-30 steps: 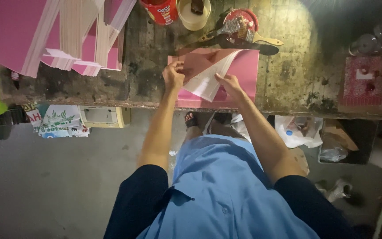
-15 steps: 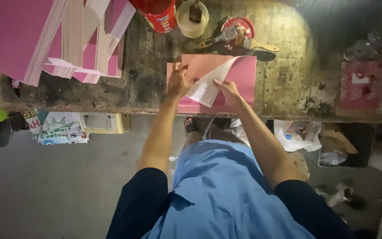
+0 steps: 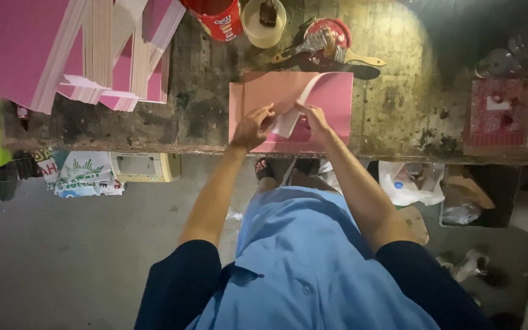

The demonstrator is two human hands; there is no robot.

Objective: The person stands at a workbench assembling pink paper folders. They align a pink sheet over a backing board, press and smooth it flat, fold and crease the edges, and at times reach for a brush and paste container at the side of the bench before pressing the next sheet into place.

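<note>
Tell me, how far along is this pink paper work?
Done, it seems: tall stacks of pink sheets fill the bench's far left. In hand: the left hand and right hand fold a pale flap on one pink sheet at the bench edge. Left: this fold is not yet flat; the brush by the red dish lies unused.

Pink sheet (image 3: 331, 98) flat on the bench, its white-backed corner seemingly folded up

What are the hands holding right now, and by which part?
Both hands hold a folded-over flap of the pink sheet on the workbench. The left hand pinches the flap's left edge; the right hand presses its upper right edge.
</note>
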